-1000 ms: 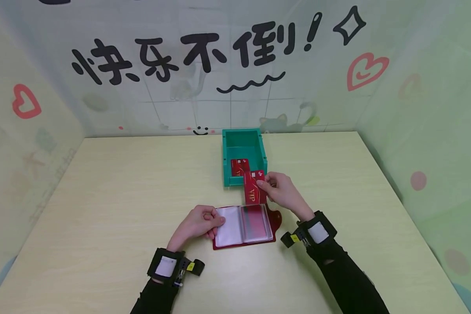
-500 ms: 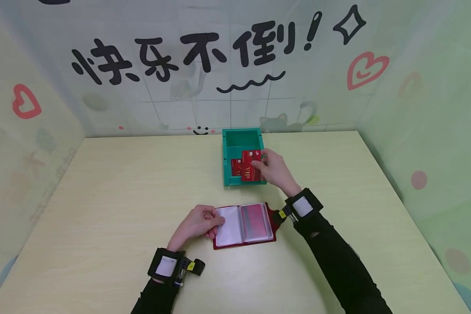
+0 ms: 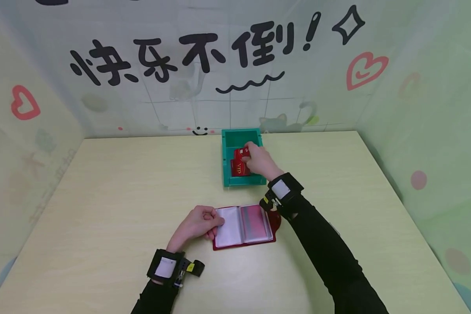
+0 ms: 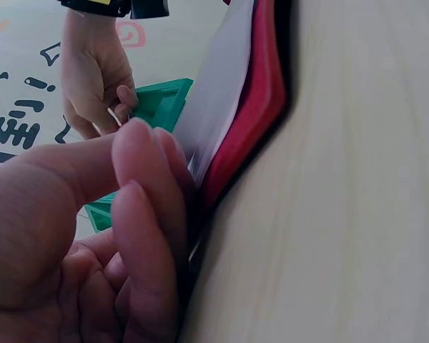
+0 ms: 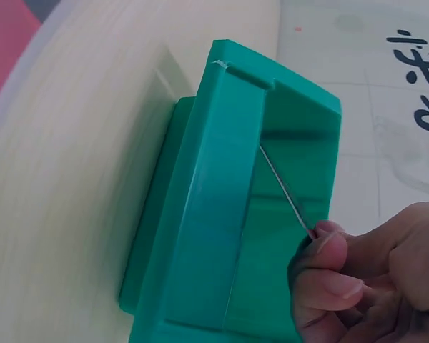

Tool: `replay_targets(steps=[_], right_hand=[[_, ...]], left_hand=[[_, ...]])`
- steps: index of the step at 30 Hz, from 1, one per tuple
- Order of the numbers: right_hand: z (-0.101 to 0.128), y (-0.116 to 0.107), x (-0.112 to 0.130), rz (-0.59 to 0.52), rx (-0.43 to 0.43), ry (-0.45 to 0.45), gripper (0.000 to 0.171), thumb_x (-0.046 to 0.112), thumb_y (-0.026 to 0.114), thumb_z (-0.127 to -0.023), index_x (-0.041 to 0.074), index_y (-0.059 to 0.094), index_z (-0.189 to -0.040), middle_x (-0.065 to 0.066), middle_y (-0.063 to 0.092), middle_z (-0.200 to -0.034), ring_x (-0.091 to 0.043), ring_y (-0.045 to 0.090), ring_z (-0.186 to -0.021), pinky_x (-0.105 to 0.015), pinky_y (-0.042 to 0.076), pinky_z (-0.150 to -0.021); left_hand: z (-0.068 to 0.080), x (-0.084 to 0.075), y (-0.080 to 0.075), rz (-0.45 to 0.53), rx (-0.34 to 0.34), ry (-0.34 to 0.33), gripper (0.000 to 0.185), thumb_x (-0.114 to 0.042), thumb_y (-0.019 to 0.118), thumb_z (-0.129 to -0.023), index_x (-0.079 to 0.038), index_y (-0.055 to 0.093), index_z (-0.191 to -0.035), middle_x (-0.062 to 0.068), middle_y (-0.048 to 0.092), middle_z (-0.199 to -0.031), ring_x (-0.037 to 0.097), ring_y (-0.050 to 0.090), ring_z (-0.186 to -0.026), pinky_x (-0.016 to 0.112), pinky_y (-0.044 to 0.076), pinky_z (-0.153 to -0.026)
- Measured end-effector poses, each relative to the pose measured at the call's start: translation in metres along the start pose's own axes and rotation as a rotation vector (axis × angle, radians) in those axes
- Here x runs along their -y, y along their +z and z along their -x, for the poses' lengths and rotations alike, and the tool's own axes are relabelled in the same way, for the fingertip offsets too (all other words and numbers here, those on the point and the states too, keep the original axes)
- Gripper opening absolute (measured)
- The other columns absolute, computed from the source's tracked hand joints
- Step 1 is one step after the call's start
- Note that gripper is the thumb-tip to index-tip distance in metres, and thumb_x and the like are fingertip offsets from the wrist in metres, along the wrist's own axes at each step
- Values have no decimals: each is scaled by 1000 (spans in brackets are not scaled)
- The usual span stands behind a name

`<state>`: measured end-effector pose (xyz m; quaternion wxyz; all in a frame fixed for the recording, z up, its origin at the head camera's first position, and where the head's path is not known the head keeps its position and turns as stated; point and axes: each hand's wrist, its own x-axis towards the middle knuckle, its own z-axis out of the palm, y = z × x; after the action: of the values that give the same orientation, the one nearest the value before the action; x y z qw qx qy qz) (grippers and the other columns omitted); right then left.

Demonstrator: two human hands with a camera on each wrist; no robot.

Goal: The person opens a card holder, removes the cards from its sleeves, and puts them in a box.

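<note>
My right hand (image 3: 261,161) reaches into the teal plastic bin (image 3: 226,150) and pinches a red VIP card (image 3: 242,153) between thumb and fingers. Seen edge-on in the right wrist view, the card (image 5: 286,191) slants inside the bin walls. Another red card (image 3: 233,168) lies in the bin, partly overlapped by the held one. Nearer the person, a red card holder (image 3: 229,226) lies spread on the table with clear sleeves. A pinkish sleeve (image 3: 254,223) shows on its right side. The left hand (image 3: 197,224) pinches the holder's left edge, where the red cover (image 4: 261,100) and pages meet the fingers.
The pale wooden table (image 3: 141,187) carries the bin near its back edge. Behind it stands a printed wall (image 3: 153,113), with side walls to left and right. Black wrist cameras (image 3: 284,191) sit on both forearms, the right one just above the card holder's upper right corner.
The right hand has carried the red card from above the card holder forward and left into the bin, down over the other card. The left hand and the holder have stayed in place.
</note>
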<state>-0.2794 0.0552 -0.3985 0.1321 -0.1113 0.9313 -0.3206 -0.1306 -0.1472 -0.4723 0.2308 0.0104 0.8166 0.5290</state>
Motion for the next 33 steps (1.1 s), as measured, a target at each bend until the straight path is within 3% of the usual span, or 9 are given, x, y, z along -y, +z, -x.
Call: replay_targets(steps=[5, 7, 11, 15, 19, 25, 33], right_hand=[[-9, 5, 7, 190, 55, 13, 46, 7, 53, -102, -1, 39, -145, -24, 60, -135, -34, 64, -106, -41, 59, -87], [-12, 9, 9, 252, 80, 22, 42, 7, 51, -103, -1, 40, -143, -24, 62, -129, -34, 66, -99, -38, 58, -80], [-18, 15, 10, 294, 128, 67, 39, 5, 48, -103, 0, 41, -142, -23, 62, -123, -33, 64, -93, -34, 51, -70], [-22, 19, 11, 319, 163, 110, 41, 5, 47, -104, 0, 40, -145, -23, 57, -135, -34, 59, -106, -37, 49, -82], [-24, 24, 12, 367, 163, 87, 35, 4, 47, -104, -2, 48, -139, -23, 55, -138, -35, 56, -114, -42, 48, -93], [-24, 33, 12, 456, 123, 55, 27, 7, 44, -106, -2, 60, -126, -27, 59, -127, -38, 63, -111, -44, 55, -93], [-21, 35, 10, 465, 87, 63, 27, 8, 45, -106, -3, 59, -125, -30, 53, -132, -40, 64, -106, -45, 58, -86]], left_hand=[[2, -2, 0, 5, -3, -4, 18, -18, 68, -95, -3, 62, -88, 0, 62, -60, 9, 56, -48, 21, 49, -51], [3, -3, 0, 6, -3, 0, 18, -18, 68, -95, -2, 62, -88, 0, 62, -60, 10, 56, -48, 21, 49, -51], [3, -3, 1, 9, 2, 4, 18, -18, 68, -95, -2, 62, -88, 0, 62, -60, 10, 56, -48, 21, 49, -51], [2, -2, 1, 11, 8, 21, 19, -17, 67, -95, -2, 62, -87, -1, 61, -59, 9, 55, -47, 21, 49, -50], [2, -1, -1, 10, 5, 40, 19, -16, 67, -95, -1, 61, -85, -2, 61, -58, 8, 54, -47, 21, 48, -50], [2, -1, -2, 12, 5, 46, 19, -17, 68, -94, -1, 61, -85, -2, 60, -58, 8, 54, -48, 21, 49, -50], [0, -1, -1, 7, 1, 29, 18, -16, 68, -95, -1, 61, -86, -2, 60, -58, 9, 56, -48, 21, 49, -50]])
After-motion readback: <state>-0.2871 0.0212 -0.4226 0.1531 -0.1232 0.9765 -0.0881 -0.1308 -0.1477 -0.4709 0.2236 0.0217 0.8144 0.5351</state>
